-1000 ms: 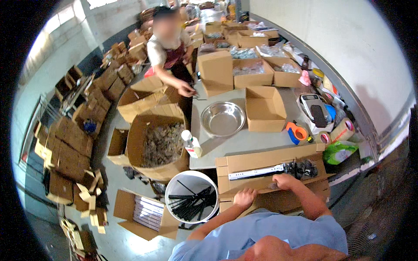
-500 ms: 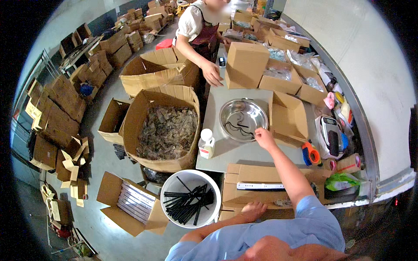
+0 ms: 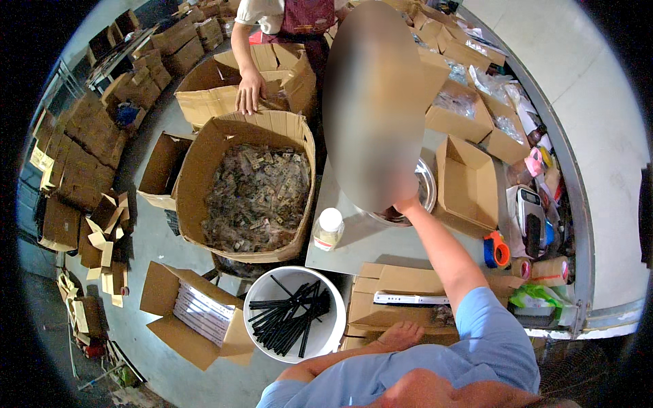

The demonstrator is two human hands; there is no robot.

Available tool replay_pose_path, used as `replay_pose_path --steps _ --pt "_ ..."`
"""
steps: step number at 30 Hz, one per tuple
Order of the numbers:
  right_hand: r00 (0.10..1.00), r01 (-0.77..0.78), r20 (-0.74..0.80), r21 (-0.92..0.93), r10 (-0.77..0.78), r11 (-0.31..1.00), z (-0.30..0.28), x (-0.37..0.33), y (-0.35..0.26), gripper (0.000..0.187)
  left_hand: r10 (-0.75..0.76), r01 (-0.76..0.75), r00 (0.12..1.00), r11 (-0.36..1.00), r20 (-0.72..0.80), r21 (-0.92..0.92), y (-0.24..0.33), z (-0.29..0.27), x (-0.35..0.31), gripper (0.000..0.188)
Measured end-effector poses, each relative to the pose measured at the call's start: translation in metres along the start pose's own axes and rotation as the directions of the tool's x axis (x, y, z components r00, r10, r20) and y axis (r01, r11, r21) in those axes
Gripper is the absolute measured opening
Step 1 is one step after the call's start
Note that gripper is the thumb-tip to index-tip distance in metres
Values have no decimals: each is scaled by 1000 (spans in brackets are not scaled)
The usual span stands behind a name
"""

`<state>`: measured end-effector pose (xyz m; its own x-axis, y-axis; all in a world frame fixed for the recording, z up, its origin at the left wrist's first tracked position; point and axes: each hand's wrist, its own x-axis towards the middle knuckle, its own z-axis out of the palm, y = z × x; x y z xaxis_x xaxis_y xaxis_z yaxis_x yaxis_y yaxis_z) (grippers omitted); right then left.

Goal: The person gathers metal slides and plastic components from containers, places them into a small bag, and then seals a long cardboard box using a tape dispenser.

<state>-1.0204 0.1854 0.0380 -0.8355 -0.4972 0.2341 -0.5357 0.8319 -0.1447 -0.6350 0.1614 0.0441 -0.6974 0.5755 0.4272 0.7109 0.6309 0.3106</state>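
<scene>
My right hand (image 3: 407, 195) reaches to the near rim of a round steel bowl (image 3: 431, 194) on the grey table (image 3: 340, 251). A large blurred patch covers its fingers and most of the bowl, so whatever they hold is hidden. My left hand (image 3: 401, 334) lies with fingers extended on the cardboard box (image 3: 364, 311) in front of me. Inside that box lies a long white metal rail (image 3: 411, 299). A white-capped bottle (image 3: 329, 231) stands left of the bowl, and an open carton (image 3: 469, 183) sits to its right.
A white bucket (image 3: 254, 289) holds black rods (image 3: 292, 319). Beside it stands a carton of white rails (image 3: 202, 314). A large box (image 3: 190, 197) contains small bagged parts. A co-worker's hand (image 3: 251, 92) hangs at its far edge. Tape dispenser (image 3: 496, 250) and boxes line the right.
The view has shifted slightly. The co-worker's hand has moved left, from beside the table to the large box. My right hand stays by the bowl; my left has barely moved.
</scene>
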Motion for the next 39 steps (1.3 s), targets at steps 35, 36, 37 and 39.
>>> replay_pose_path --steps 35,36,37,39 --pt "839 -346 132 878 528 331 -147 -395 -94 28 -250 667 738 121 627 -736 70 -40 12 25" --pt "837 -343 131 882 531 323 -147 -397 -95 28 -250 672 733 127 632 -730 76 -44 15 25" --pt "832 -321 76 874 549 366 -152 -399 -99 28 -279 681 684 -90 674 -727 87 -54 20 30" --pt "825 -290 -33 832 564 472 -172 -399 -109 25 -270 659 637 -293 721 -692 94 -59 24 33"
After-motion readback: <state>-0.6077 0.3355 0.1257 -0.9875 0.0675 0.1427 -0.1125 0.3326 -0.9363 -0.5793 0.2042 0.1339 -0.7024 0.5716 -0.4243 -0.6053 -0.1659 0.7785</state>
